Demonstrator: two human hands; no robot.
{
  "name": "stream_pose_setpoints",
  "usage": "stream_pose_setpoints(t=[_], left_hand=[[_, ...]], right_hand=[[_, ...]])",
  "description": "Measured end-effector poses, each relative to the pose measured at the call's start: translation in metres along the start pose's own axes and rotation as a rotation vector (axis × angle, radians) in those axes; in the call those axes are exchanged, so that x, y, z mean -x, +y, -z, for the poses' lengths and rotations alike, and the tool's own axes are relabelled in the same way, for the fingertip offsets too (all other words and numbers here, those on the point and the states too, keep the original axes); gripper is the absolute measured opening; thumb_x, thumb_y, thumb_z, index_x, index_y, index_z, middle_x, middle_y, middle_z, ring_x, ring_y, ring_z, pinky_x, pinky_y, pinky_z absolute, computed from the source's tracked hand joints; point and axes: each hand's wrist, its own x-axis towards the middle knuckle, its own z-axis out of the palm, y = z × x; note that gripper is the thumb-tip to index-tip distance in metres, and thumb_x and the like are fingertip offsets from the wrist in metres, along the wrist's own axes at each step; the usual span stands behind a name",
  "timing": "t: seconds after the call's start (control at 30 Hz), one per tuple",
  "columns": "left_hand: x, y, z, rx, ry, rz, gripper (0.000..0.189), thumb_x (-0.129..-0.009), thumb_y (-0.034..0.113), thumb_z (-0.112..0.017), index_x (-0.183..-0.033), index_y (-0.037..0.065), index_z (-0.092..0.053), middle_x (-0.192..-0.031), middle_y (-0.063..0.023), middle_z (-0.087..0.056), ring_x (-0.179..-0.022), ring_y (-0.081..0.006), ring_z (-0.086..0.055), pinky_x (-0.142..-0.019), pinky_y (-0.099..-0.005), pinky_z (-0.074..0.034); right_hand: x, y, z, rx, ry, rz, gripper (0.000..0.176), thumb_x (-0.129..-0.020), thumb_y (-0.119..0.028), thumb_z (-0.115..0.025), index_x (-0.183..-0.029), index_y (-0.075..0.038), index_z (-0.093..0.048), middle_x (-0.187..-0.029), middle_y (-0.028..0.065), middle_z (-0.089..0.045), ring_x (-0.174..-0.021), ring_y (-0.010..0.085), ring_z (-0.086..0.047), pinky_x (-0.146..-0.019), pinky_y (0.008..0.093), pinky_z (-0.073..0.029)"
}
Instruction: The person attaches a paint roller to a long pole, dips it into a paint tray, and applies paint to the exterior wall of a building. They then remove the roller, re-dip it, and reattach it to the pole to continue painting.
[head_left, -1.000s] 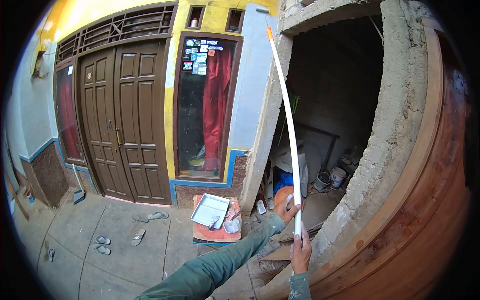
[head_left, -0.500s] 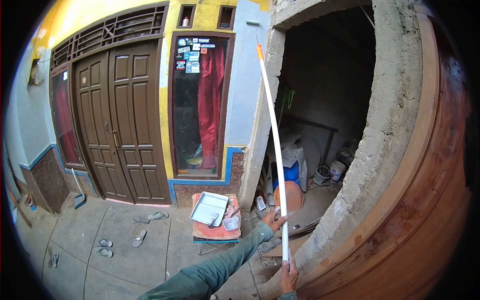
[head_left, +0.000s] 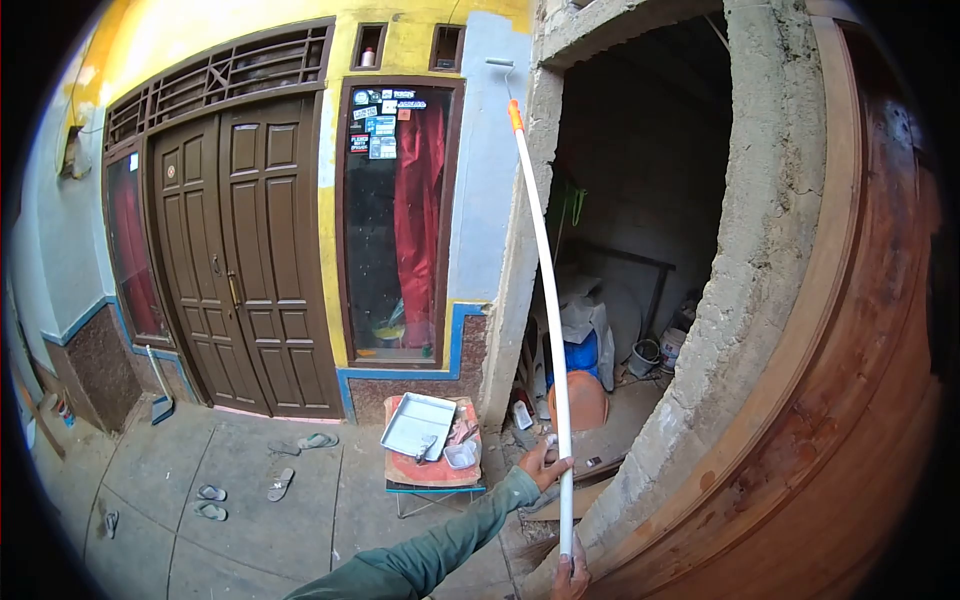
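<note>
In the head view, the left hand (head_left: 543,466) is wrapping its fingers around the long white pole (head_left: 545,280), the right hand (head_left: 572,578) is clamping its lower end, and the pole is standing nearly upright, its top by the pale blue wall (head_left: 488,200), right of a paint tray (head_left: 418,423).

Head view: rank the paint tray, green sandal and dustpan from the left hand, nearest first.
1. Paint tray, on the stool just left of the left hand gripping the pole.
2. Green sandal, on the floor farther left.
3. Dustpan, far left beside the door.
</note>
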Motion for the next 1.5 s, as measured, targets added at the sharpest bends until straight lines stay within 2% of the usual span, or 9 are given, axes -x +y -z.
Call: stream_pose_setpoints(t=[0.1,0.2,0.27,0.3,0.37,0.9,0.97,1.07,1.5], left_hand=[[0.000,0.007,-0.002,0.056,-0.009,0.011,0.048,-0.085,0.024,-0.059,-0.118,-0.005,-0.038,-0.087,-0.0135,-0.066,-0.076,-0.0144,-0.062,-0.068,-0.0283,-0.048],[-0.006,0.009,-0.006,0.090,-0.018,0.014,0.047,-0.086,0.023,-0.059,-0.118,-0.004,-0.037,-0.087,-0.0131,-0.066,-0.076,-0.0138,-0.061,-0.066,-0.0281,-0.048],[-0.012,0.007,-0.008,0.123,-0.029,0.001,0.047,-0.086,0.022,-0.059,-0.117,-0.004,-0.037,-0.087,-0.0127,-0.066,-0.076,-0.0135,-0.061,-0.065,-0.0278,-0.048],[-0.014,0.006,-0.008,0.116,-0.035,-0.007,0.047,-0.086,0.022,-0.059,-0.118,-0.004,-0.037,-0.087,-0.0124,-0.066,-0.076,-0.0135,-0.061,-0.065,-0.0279,-0.048],[-0.017,0.007,-0.009,0.110,-0.040,-0.018,0.046,-0.086,0.022,-0.059,-0.118,-0.004,-0.037,-0.087,-0.0122,-0.065,-0.075,-0.0134,-0.061,-0.065,-0.0279,-0.048],[-0.059,-0.007,-0.009,0.113,0.151,-0.080,0.043,-0.088,0.025,-0.054,-0.116,-0.005,-0.041,-0.075,-0.0081,-0.063,-0.065,-0.0118,-0.059,-0.058,-0.0262,-0.047],[-0.056,0.014,-0.010,0.157,0.156,-0.066,0.044,-0.088,0.027,-0.054,-0.117,-0.004,-0.041,-0.073,-0.0072,-0.062,-0.064,-0.0113,-0.058,-0.057,-0.0260,-0.046],[-0.055,0.023,-0.010,0.062,0.176,-0.102,0.045,-0.088,0.028,-0.054,-0.117,-0.004,-0.043,-0.071,-0.0067,-0.061,-0.063,-0.0110,-0.058,-0.057,-0.0254,-0.046],[-0.054,0.017,-0.020,0.115,0.176,-0.101,0.048,-0.086,0.030,-0.056,-0.116,-0.006,-0.044,-0.070,-0.0077,-0.061,-0.062,-0.0125,-0.058,-0.055,-0.0258,-0.046]], right_hand=[[-0.021,-0.026,0.069,-0.574,-0.298,-0.214,0.037,-0.087,-0.040,-0.053,-0.104,-0.009,-0.062,-0.082,0.0167,-0.062,-0.069,0.0374,-0.057,-0.056,0.0407,-0.044],[-0.013,0.014,0.004,-0.562,-0.159,-0.115,0.039,-0.086,-0.042,-0.053,-0.104,-0.009,-0.062,-0.080,0.0189,-0.061,-0.069,0.0378,-0.057,-0.056,0.0415,-0.044],[-0.007,0.041,-0.045,0.045,0.373,0.319,0.039,-0.086,-0.038,-0.051,-0.110,-0.009,-0.059,-0.084,0.0226,-0.061,-0.074,0.0397,-0.057,-0.061,0.0419,-0.044],[-0.013,0.034,-0.026,0.044,0.381,0.316,0.039,-0.086,-0.038,-0.051,-0.110,-0.009,-0.059,-0.084,0.0226,-0.061,-0.074,0.0397,-0.057,-0.061,0.0419,-0.044],[-0.033,-0.009,0.055,-0.702,-0.141,0.041,0.036,-0.088,-0.030,-0.049,-0.114,-0.006,-0.056,-0.089,0.0242,-0.060,-0.078,0.0422,-0.056,-0.065,0.0423,-0.044],[-0.085,-0.040,0.064,-0.766,-0.214,0.022,0.035,-0.088,-0.025,-0.048,-0.115,-0.004,-0.053,-0.095,0.0257,-0.058,-0.085,0.0429,-0.054,-0.071,0.0439,-0.044],[-0.101,-0.059,0.073,-0.847,-0.153,0.130,0.045,-0.090,-0.026,-0.041,-0.129,-0.004,-0.043,-0.094,0.0164,-0.059,-0.061,0.0164,-0.052,-0.055,0.0301,-0.044],[-0.124,-0.060,0.071,-0.824,-0.315,0.052,0.044,-0.090,-0.025,-0.041,-0.128,-0.003,-0.043,-0.103,0.0191,-0.058,-0.071,0.0199,-0.056,-0.061,0.0319,-0.046],[-0.162,-0.087,0.088,-0.832,-0.186,0.189,0.043,-0.091,-0.030,-0.041,-0.126,-0.004,-0.045,-0.106,0.0235,-0.057,-0.090,0.0361,-0.058,-0.079,0.0410,-0.044]])
